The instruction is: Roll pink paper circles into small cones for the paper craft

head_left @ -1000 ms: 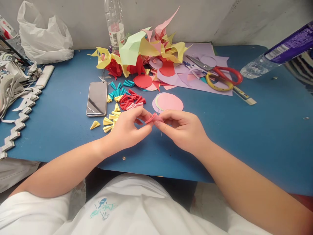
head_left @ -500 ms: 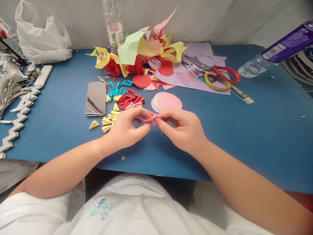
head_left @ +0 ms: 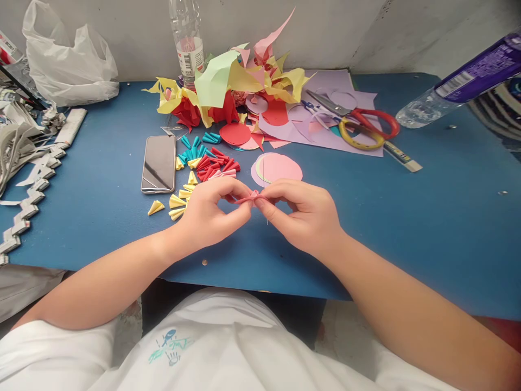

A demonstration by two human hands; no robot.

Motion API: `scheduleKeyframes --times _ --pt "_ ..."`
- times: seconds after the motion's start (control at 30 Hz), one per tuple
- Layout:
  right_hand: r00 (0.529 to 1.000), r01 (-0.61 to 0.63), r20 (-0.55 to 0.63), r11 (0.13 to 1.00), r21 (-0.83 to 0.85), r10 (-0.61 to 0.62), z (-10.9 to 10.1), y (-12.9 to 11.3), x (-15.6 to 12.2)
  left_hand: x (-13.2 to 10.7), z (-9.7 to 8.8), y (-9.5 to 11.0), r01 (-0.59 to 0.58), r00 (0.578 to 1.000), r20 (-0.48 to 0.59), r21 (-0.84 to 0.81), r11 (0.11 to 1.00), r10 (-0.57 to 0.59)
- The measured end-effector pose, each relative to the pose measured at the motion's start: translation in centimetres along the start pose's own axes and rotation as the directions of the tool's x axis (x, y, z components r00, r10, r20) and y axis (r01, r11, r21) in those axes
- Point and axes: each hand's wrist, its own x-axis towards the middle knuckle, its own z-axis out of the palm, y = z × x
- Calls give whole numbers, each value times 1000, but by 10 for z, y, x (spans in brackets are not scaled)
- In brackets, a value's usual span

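Note:
Between my two hands is a small piece of pink paper [head_left: 254, 196], folded or rolled, pinched at both sides. My left hand [head_left: 215, 209] closes thumb and fingers on its left end. From the other side, my right hand [head_left: 305, 214] grips it in the same way. A thin needle or wire [head_left: 264, 169] shows behind the fingers, and its lower tip pokes out below; what holds it is hidden. Pink, green and lilac paper circles [head_left: 280, 168] lie just beyond. Left of them are rolled paper cones in red [head_left: 215, 164], teal [head_left: 195, 152] and yellow [head_left: 176, 201].
A phone [head_left: 158, 164] lies left of the cones. Crumpled paper scraps [head_left: 217, 76] and a clear bottle [head_left: 187, 43] stand at the back. Scissors [head_left: 331, 103] rest on lilac sheets [head_left: 280, 128]. A purple-labelled bottle [head_left: 468, 76] is at right, a white plastic bag [head_left: 71, 65] at left.
The pink paper has been pressed and turned slightly between my fingertips, its left end now deeper in my left hand's pinch. Both hands stay almost in place.

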Motion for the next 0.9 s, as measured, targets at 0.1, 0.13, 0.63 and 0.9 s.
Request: scheduleKeyframes --times 0.1,0.13,0.63,0.9 --pt "1000 2 -14 1000 -14 -3 0 1 0 -1 1 -2 -4 1000 -16 -7 1000 4" --pt "1000 0 -13 1000 -21 0 0 1 -1 -2 1 -3 -1 1000 -22 -17 1000 1" --pt "999 -41 2 999 11 41 -2 -3 1 -3 2 -4 27 999 -19 -42 999 -28" --pt "993 -112 25 994 6 111 -3 -2 0 -2 2 -3 113 994 -4 -77 991 -114"
